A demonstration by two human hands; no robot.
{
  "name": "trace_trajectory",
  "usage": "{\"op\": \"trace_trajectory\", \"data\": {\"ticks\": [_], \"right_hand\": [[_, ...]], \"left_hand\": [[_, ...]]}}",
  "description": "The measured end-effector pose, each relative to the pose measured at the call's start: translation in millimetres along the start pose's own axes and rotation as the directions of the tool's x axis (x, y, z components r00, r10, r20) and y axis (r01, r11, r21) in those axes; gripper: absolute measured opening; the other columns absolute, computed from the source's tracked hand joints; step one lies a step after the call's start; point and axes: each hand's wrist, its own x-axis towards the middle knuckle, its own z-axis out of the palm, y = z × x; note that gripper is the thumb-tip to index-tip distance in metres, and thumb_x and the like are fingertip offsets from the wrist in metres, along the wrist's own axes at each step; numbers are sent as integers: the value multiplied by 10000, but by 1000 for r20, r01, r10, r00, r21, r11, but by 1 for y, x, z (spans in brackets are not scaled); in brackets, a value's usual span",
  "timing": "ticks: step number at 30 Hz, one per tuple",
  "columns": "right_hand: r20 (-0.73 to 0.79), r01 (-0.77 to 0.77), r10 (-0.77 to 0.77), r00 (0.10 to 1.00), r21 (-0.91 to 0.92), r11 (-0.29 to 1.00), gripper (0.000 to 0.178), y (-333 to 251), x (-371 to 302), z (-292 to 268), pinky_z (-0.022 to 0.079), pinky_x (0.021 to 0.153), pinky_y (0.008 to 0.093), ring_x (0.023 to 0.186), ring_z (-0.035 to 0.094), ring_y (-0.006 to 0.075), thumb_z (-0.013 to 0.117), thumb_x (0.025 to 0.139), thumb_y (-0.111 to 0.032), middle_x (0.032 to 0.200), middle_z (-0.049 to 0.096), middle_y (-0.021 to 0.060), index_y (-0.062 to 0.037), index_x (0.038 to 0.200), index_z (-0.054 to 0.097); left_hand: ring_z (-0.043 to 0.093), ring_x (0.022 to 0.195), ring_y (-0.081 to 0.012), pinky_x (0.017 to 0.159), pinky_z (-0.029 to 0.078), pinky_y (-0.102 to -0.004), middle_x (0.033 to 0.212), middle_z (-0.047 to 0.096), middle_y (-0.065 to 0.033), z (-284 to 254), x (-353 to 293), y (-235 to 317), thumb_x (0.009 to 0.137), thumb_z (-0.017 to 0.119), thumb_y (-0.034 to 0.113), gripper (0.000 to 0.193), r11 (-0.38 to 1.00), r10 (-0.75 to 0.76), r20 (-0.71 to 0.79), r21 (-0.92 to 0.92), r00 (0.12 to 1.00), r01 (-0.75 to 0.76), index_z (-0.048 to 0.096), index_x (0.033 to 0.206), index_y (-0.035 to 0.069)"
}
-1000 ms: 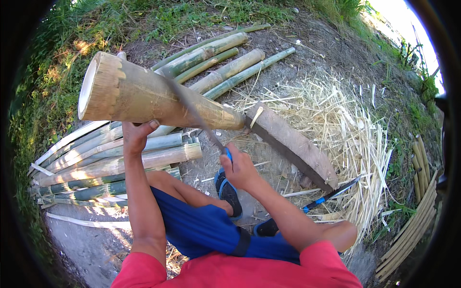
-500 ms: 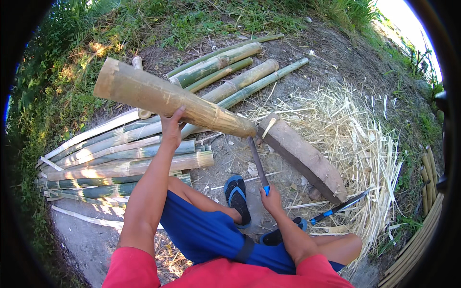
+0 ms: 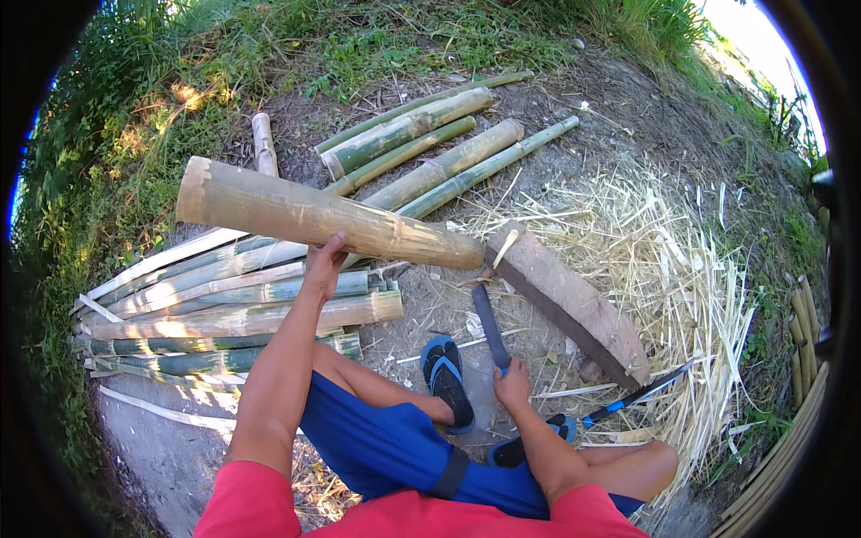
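My left hand (image 3: 326,262) is closed round the underside of a thick, pale brown bamboo pole section (image 3: 332,215), held slanting across in front of me. Its wide end points to the far left, and its narrower end comes close to the end of a wooden block (image 3: 574,305). In my right hand (image 3: 512,384) is the blue handle of a machete (image 3: 489,325). The dark blade points away from me, its tip just below the bamboo's narrow end and apart from it.
Split and whole bamboo lengths (image 3: 242,314) are piled at the left, with more green poles (image 3: 404,134) behind. Pale shavings (image 3: 682,269) cover the ground at the right. Near my foot lies another blue-handled blade tool (image 3: 639,394). Thin poles (image 3: 780,448) lie at the right edge.
The bamboo's wide end has dropped toward me and now tilts less. The machete has turned to show more of its flat side, and its tip has come away from the bamboo's end.
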Motion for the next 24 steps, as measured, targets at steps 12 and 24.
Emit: {"op": "trace_trajectory", "data": {"ticks": [12, 24], "right_hand": [[351, -382, 152, 924, 823, 420, 675, -103, 98, 20, 492, 953, 485, 1124, 626, 351, 543, 978, -548, 1306, 585, 190, -37, 1408, 441], [685, -683, 227, 693, 724, -100, 593, -124, 12, 10, 540, 878, 556, 1137, 630, 362, 472, 1014, -512, 1347, 570, 177, -54, 1392, 466]], "left_hand": [[536, 1188, -205, 1005, 451, -383, 1311, 538, -74, 7, -30, 59, 818, 713, 434, 752, 941, 328, -43, -77, 944, -331, 415, 1410, 79], [521, 1257, -274, 1068, 423, -425, 1390, 518, -147, -22, 65, -43, 841, 691, 612, 933, 963, -118, -257, -265, 959, 47, 339, 1473, 24]]}}
